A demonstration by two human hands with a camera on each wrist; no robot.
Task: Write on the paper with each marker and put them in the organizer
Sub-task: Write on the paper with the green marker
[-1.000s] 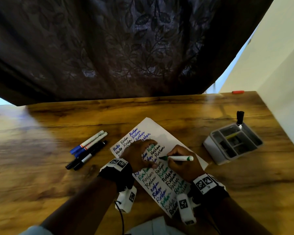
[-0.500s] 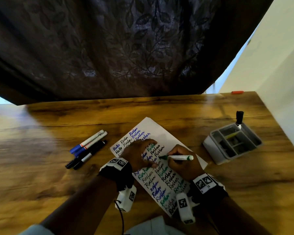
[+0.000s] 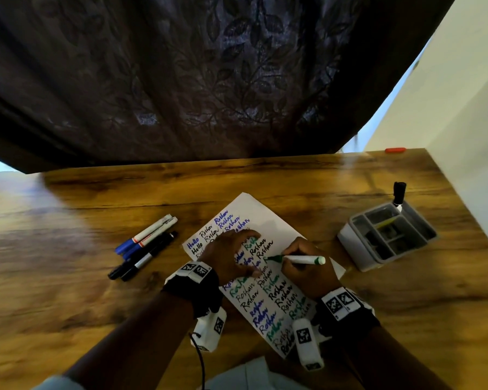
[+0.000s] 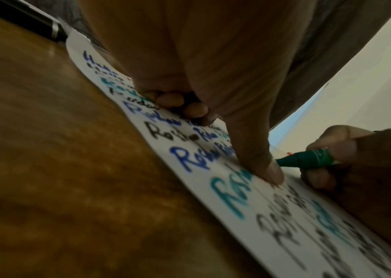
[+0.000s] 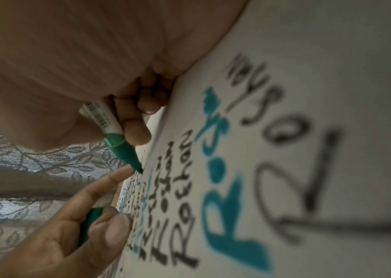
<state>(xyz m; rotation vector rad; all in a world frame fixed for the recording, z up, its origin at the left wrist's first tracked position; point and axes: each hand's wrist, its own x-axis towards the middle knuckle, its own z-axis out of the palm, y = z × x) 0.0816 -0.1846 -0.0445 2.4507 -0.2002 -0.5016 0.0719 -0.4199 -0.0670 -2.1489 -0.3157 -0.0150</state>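
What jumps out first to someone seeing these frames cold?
The white paper sheet at the centre of the wooden table, packed with blue, black and green handwriting. On it, the right hand holds a green-tipped white marker with its nib on the sheet, while the left hand presses the paper down. Four capped markers lie to the left; a grey plastic compartment organizer sits to the right.

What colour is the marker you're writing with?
Green. The white-barrelled green marker in the right hand shows best in the right wrist view.
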